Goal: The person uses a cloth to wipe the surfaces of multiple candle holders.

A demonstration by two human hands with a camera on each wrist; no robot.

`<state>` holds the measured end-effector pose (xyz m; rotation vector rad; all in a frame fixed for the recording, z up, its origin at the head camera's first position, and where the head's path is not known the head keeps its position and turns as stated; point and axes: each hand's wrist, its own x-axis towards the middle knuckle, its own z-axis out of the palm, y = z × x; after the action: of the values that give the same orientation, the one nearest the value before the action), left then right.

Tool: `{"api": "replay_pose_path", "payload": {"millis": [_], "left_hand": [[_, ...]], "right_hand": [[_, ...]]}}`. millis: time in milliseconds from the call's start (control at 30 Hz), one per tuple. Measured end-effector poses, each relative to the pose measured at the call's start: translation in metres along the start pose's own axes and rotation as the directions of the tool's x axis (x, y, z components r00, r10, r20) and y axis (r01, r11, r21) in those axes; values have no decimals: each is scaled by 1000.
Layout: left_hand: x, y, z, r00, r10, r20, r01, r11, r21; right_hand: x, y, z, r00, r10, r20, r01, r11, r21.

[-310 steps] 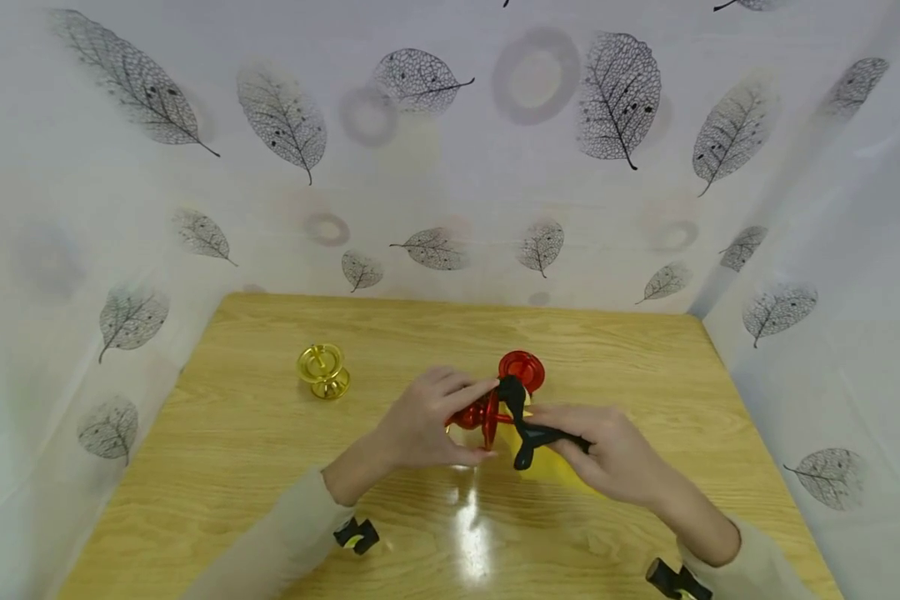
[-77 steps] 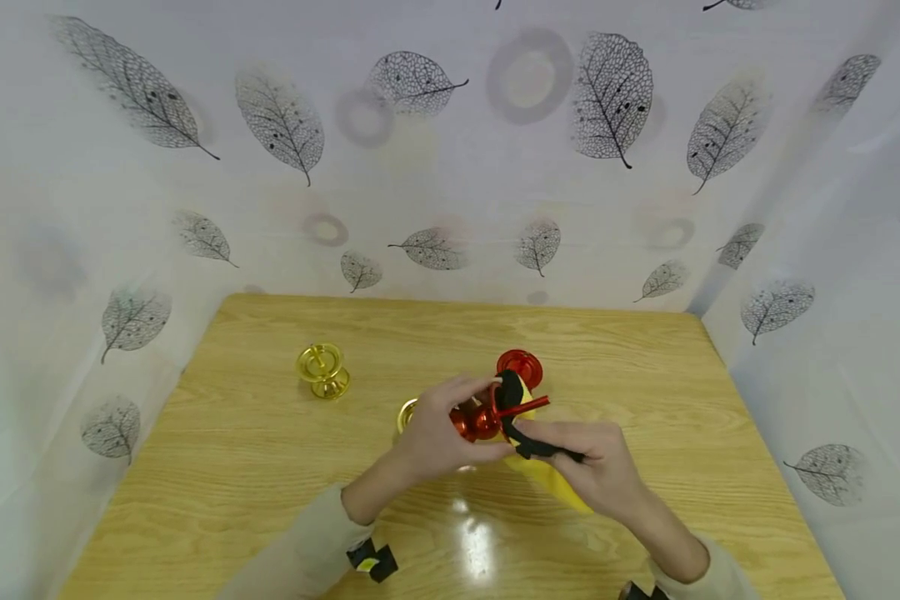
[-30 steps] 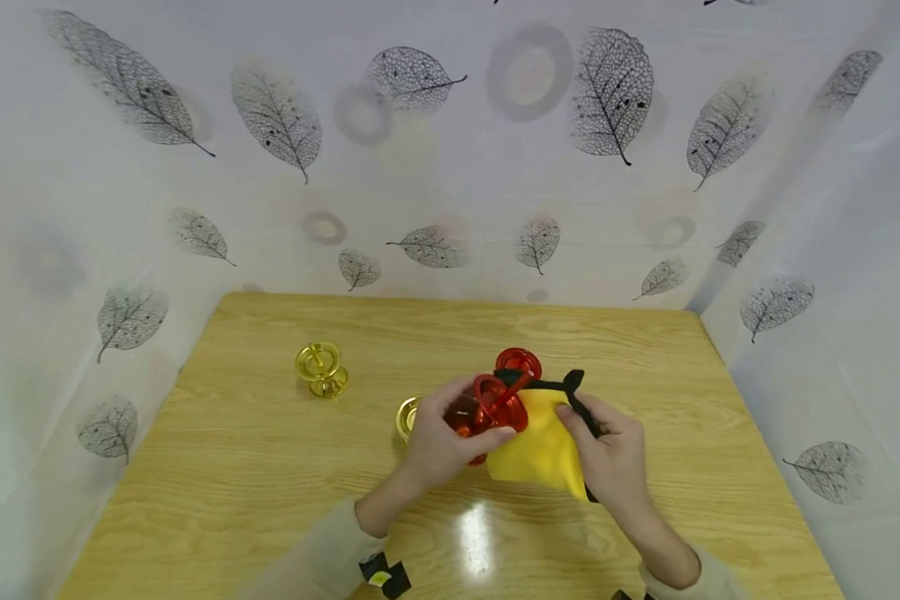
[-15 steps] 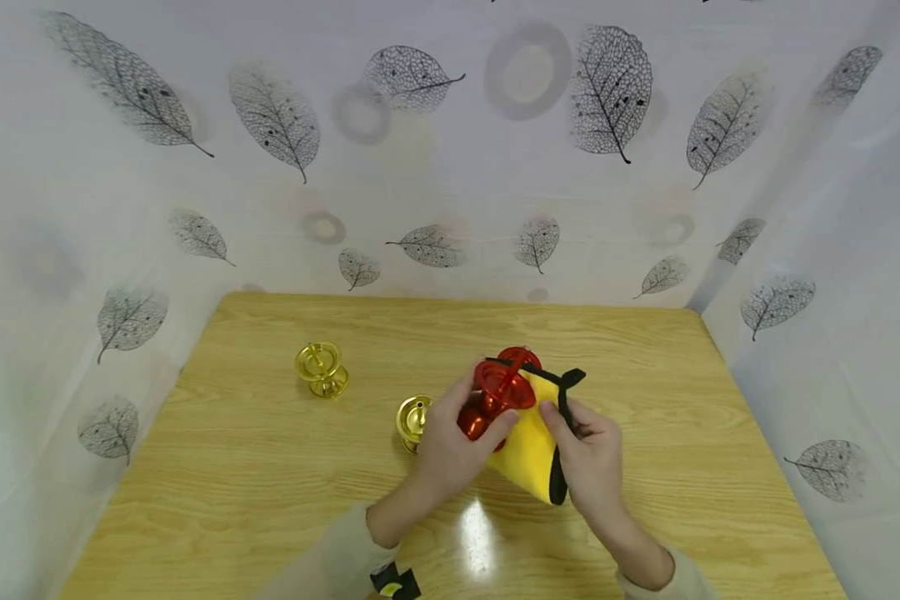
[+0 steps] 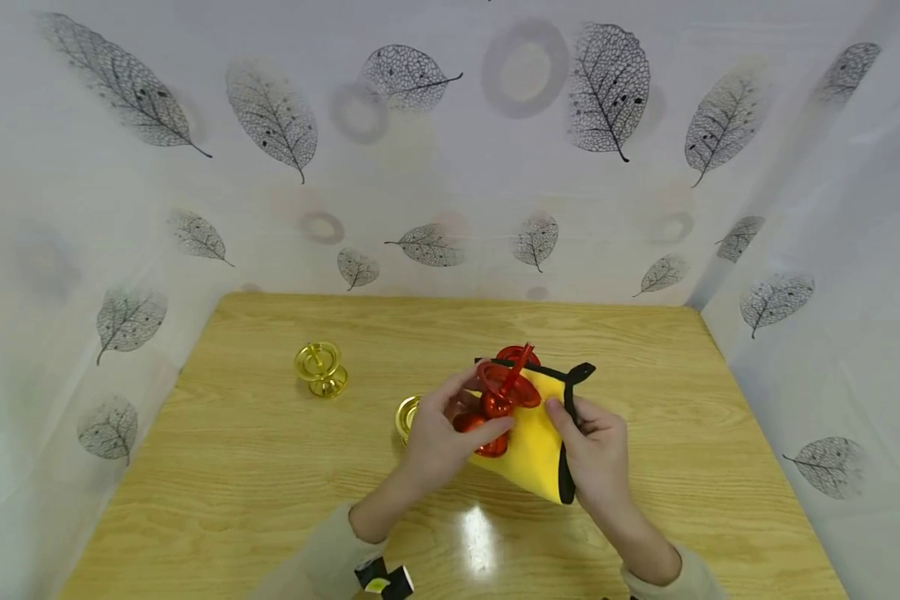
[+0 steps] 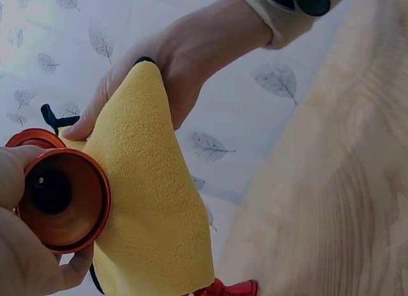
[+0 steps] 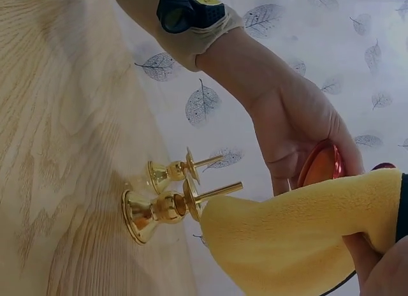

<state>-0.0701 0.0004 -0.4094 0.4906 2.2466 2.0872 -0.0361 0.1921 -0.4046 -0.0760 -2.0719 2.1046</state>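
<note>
In the head view my left hand grips a shiny red candlestick by its stem and base. It is tilted, its dish and long pin pointing up and away. Seen in the left wrist view, its hollow base faces the camera. My right hand pinches the side of a yellow cloth with black trim and a corner loop. The cloth hangs spread out directly behind the held candlestick. A second red candlestick stands behind the cloth, mostly hidden.
Two gold candlesticks stand on the wooden table: one at the back left, the other close by my left hand and partly covered by it. A leaf-patterned white curtain encloses the table's back and sides.
Earlier the cloth was bunched at the red candlestick's pin and dish; now it is spread open behind it. The candlestick has turned from lying sideways to pin up, still in my left hand.
</note>
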Motion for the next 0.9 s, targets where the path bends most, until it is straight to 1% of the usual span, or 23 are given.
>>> {"api": "replay_pose_path", "payload": {"millis": [100, 167, 200, 300, 333, 367, 400, 433, 467, 500, 533, 600, 667, 733, 767, 800, 833, 900], "left_hand": [[3, -2, -1, 999, 29, -34, -29, 999, 26], [4, -4, -1, 997, 60, -45, -57, 997, 55], [5, -5, -2, 996, 73, -47, -70, 995, 69], [7, -6, -3, 989, 141, -35, -135, 981, 141], [7, -6, -4, 985, 171, -28, -164, 972, 168], [7, -6, -4, 979, 203, -19, -195, 960, 202], [8, -7, -5, 971, 241, -9, -232, 943, 239], [8, -7, -5, 960, 281, 3, -271, 922, 277], [8, -7, -5, 948, 319, 12, -306, 897, 319], [9, -8, -6, 934, 358, 20, -341, 868, 360], [9, -8, -6, 918, 396, 29, -372, 834, 407], [10, -9, -6, 888, 458, 47, -416, 755, 507], [9, -11, -5, 861, 503, 76, -442, 666, 600], [9, -14, -3, 840, 530, 112, -459, 587, 667], [9, -16, -2, 830, 542, 131, -468, 549, 693], [9, -18, -2, 822, 550, 149, -475, 517, 712], [8, -19, -2, 813, 558, 165, -483, 489, 726], [8, -21, -1, 799, 571, 189, -491, 438, 753]], "right_hand": [[-1, 2, -2, 997, -75, 2, 75, 994, -82], [-1, 3, -3, 987, -159, 0, 158, 977, -144], [-1, 3, -3, 978, -210, 3, 208, 964, -167], [1, 3, -3, 925, -379, 37, 377, 897, -232], [1, 2, -3, 906, -420, 51, 418, 871, -257], [2, 1, -3, 892, -446, 67, 446, 851, -277], [3, -1, -2, 885, -458, 79, 459, 835, -304], [3, -2, -3, 883, -460, 93, 463, 822, -333], [3, -3, -3, 889, -447, 104, 452, 813, -366], [3, -4, -3, 896, -429, 117, 438, 806, -398], [4, -5, -3, 902, -411, 131, 426, 797, -428], [4, -8, -3, 914, -373, 159, 402, 779, -481], [5, -10, -2, 917, -348, 193, 396, 755, -522], [6, -13, -1, 921, -319, 224, 390, 739, -550], [7, -15, 0, 926, -298, 234, 379, 739, -557], [8, -16, 0, 931, -274, 242, 365, 743, -561], [10, -18, 1, 936, -249, 250, 349, 755, -556], [13, -21, 2, 951, -183, 250, 292, 795, -531]]}}
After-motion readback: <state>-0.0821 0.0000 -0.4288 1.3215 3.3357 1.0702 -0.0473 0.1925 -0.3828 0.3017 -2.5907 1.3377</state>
